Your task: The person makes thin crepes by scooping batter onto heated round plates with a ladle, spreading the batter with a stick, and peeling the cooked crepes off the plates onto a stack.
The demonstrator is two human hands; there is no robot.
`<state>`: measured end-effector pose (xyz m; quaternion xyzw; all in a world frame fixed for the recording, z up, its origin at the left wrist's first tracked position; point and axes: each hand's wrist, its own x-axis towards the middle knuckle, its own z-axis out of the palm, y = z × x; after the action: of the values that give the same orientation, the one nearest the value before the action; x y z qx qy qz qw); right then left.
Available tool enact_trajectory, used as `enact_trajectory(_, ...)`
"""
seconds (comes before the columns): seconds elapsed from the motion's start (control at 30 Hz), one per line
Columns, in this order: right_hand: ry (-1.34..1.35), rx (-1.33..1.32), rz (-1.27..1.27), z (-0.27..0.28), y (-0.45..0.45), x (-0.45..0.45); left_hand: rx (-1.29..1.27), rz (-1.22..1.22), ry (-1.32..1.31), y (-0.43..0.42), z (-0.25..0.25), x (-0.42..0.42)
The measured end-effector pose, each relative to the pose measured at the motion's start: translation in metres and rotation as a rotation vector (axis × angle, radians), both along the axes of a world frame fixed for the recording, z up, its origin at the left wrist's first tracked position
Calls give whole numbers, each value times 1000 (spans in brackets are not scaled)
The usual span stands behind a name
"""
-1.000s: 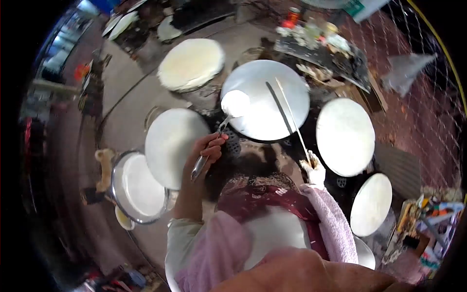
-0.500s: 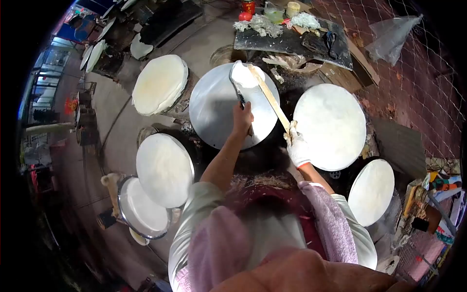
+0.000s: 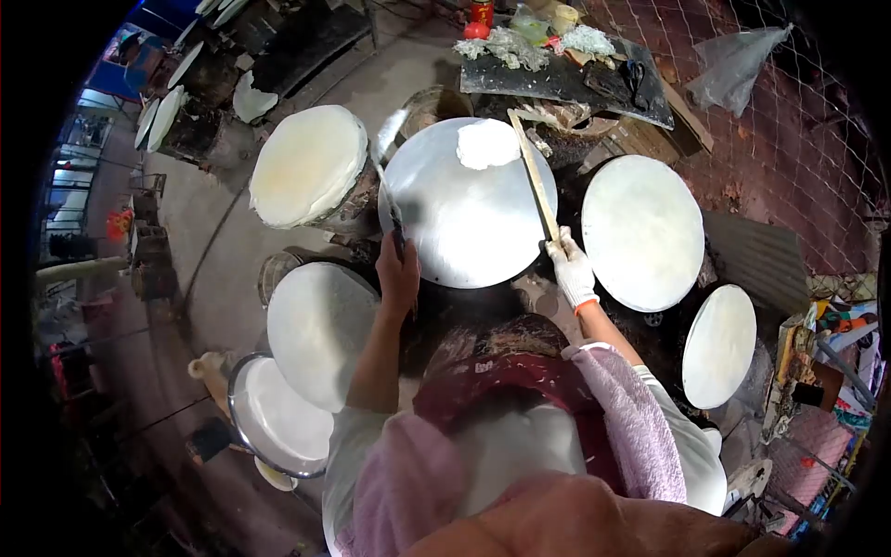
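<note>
My left hand [image 3: 398, 269], bare, is closed around the dark handle of a long ladle [image 3: 384, 176]. White batter coats the ladle's far end, blurred beyond the left edge of a round metal griddle [image 3: 473, 227]. A small white pool of batter [image 3: 489, 144] lies near the griddle's far edge. In a white glove, my right hand [image 3: 572, 271] grips a flat wooden stick [image 3: 536, 181]. The stick slants over the griddle's right side, its tip to the right of the batter pool. Whether it touches the metal, I cannot tell.
Around me stand more round griddles with pale sheets [image 3: 311, 167], [image 3: 642, 232], [image 3: 320, 325], [image 3: 719, 345]. A metal-rimmed basin [image 3: 234, 408] of white liquid sits at lower left. Scraps and scissors lie on a dark board [image 3: 557, 88] at the back. Wire mesh [image 3: 817, 158] runs along the right.
My left hand moved left with the ladle, off the griddle, leaving the batter pool behind. The stick's tip went from the batter to its right. The whole view shifted slightly.
</note>
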<state>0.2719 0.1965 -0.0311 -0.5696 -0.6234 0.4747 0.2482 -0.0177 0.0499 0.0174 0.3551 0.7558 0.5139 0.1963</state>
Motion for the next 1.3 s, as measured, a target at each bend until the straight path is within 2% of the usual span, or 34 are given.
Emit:
enact_trajectory(0.03, 38, -21, 31, 3, -2, -11, -50, -31, -181, -8, 21, 5)
enact_trajectory(0.07, 3, -236, 102, 8, -11, -17, -101, -64, -366, -16, 34, 10)
enact_trajectory(0.1, 153, -395, 99, 3, -13, -31, -77, -50, -293, -25, 34, 13)
enact_trajectory(0.13, 70, -239, 119, 44, -19, -54, -52, -34, -219, -32, 35, 16)
enact_trajectory(0.17, 89, -243, 149, 34, -15, -56, -24, -15, -143, -39, 35, 19)
enact_trajectory(0.2, 110, -250, 177, 24, -9, -58, 54, -1, -187, -49, 28, 18)
enact_trajectory(0.27, -272, -141, 250, 69, 8, -47, 207, 29, -273, -76, 10, 14)
enact_trajectory(0.3, -195, 43, 242, 32, 20, -29, 298, -2, -506, -79, 45, 23)
enact_trajectory(0.33, -23, 87, 77, 40, 20, -22, 271, 4, -502, -84, 51, 24)
enact_trajectory(0.4, 203, -95, 108, -40, 30, -10, 208, 17, -493, -94, 57, 23)
enact_trajectory(0.47, 121, -423, 175, 20, 10, -42, 80, 14, -364, -96, 53, 26)
enact_trajectory(0.5, 199, -487, 188, 41, 4, -59, 15, 15, -303, -97, 51, 29)
enact_trajectory(0.53, 227, -574, 211, 34, 5, -66, 22, 22, -110, -96, 52, 30)
enact_trajectory(0.6, -38, -200, 373, 39, 14, -60, 29, 30, 274, -94, 55, 32)
enact_trajectory(0.63, -151, -89, 413, 45, 29, -49, -2, 78, 160, -97, 57, 34)
enact_trajectory(0.67, -132, -213, 357, 63, 43, -38, -30, 127, 47, -103, 59, 36)
enact_trajectory(0.73, 193, -28, 170, -18, 80, -11, -74, 210, -113, -109, 62, 39)
enact_trajectory(0.8, 188, -290, 337, -14, 78, -15, -113, 259, -205, -112, 65, 40)
enact_trajectory(0.83, 12, -326, 407, 28, 66, -34, -111, 275, -273, -112, 63, 42)
enact_trajectory(0.87, 129, -400, 430, -15, 61, -39, -109, 293, -341, -113, 59, 45)
enact_trajectory(0.9, 58, -344, 495, -11, 59, -46, -107, 310, -408, -114, 55, 47)
enact_trajectory(0.93, -12, -289, 555, -2, 55, -48, -135, 305, -309, -117, 47, 49)
enact_trajectory(0.97, 44, -238, 598, 12, 57, -45, -163, 298, -211, -121, 36, 51)
enact_trajectory(1.0, -14, -80, 713, 20, 72, -37, -190, 291, -112, -123, 30, 53)
enact_trajectory(1.07, 245, 120, 676, -12, 117, -18, -184, 348, -146, -122, 32, 61)
enact_trajectory(1.13, 29, -162, 491, -4, 153, -20, -179, 431, -257, -119, 41, 72)
enact_trajectory(1.17, -54, -226, 608, -2, 162, -26, -172, 480, -349, -114, 50, 78)
enact_trajectory(1.2, -35, -278, 717, 0, 156, -32, -160, 527, -439, -108, 57, 82)
enact_trajectory(1.3, 148, -434, 742, -10, 125, -42, -235, 541, -393, -106, 57, 89)
